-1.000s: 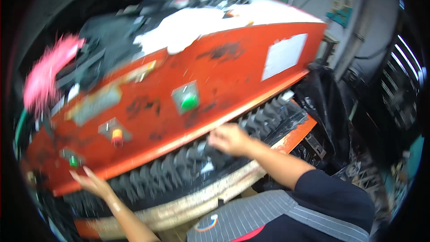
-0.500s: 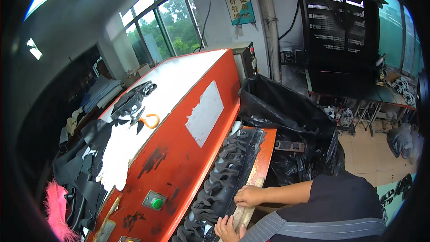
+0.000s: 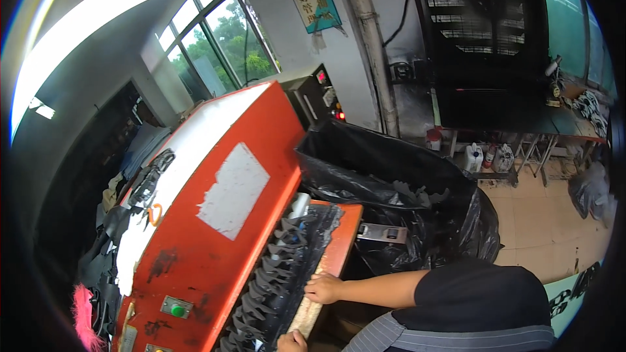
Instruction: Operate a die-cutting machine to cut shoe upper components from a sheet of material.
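Observation:
My right hand (image 3: 324, 288) is closed over a pale, worn edge strip (image 3: 305, 317) along the front of the red machine's (image 3: 189, 241) tray. Lower down, my left hand (image 3: 292, 341) curls over the same strip, partly cut off by the picture's lower edge. Beyond my hands, dark grey curled pieces (image 3: 264, 280) stand in a row on the tray's black surface (image 3: 323, 221), beside the red housing. A green button (image 3: 178, 311) sits on the housing's front.
A large bin lined with a black plastic bag (image 3: 398, 202) stands past the tray's far end, with dark scraps inside. Orange-handled scissors (image 3: 154, 214) and black cloth scraps lie on the machine's white top. A dark worktable (image 3: 495, 107) stands at the back right.
The view has swung rightward, so the machine and my hands appear further left and lower. More of the bin's inside shows. Both hands stay on the strip.

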A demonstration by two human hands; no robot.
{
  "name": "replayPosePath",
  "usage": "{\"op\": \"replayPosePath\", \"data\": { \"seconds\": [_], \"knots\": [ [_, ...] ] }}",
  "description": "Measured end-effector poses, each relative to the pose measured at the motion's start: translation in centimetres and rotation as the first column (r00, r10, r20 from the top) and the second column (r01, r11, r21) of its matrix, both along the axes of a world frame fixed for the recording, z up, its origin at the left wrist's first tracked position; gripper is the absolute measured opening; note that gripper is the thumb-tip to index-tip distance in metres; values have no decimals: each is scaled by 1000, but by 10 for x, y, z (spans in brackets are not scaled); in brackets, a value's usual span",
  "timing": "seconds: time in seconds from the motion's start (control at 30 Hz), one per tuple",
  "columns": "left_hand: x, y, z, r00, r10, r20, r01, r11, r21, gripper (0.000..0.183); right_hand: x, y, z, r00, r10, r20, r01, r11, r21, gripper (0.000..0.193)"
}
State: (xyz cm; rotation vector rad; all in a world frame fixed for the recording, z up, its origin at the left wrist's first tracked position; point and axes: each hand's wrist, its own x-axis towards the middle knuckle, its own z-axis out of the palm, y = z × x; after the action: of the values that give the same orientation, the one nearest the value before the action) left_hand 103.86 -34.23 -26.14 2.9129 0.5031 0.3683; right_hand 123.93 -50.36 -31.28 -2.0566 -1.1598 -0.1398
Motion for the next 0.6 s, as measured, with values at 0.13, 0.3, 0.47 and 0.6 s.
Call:
{"op": "replayPosePath", "data": {
  "seconds": [0.13, 0.3, 0.47, 0.6],
  "knots": [
    [23, -70, 30, 974, 226, 6, -226, 973, 49, 38, 12, -18, 11, 997, 59, -56, -65, 992, -109, 31],
    [17, -33, -24, 962, 255, 101, -263, 962, 69, 35, 11, -18, 25, 987, 137, -90, -153, 964, -215, 34],
    [2, -50, -21, 938, 331, 99, -331, 943, -12, 36, -5, -31, 29, 984, 140, -113, -164, 957, -239, 33],
    [-12, -103, 42, 946, 258, -195, -286, 949, -133, 53, -17, -62, 23, 961, 205, -187, -252, 928, -276, 33]
  ]
}}
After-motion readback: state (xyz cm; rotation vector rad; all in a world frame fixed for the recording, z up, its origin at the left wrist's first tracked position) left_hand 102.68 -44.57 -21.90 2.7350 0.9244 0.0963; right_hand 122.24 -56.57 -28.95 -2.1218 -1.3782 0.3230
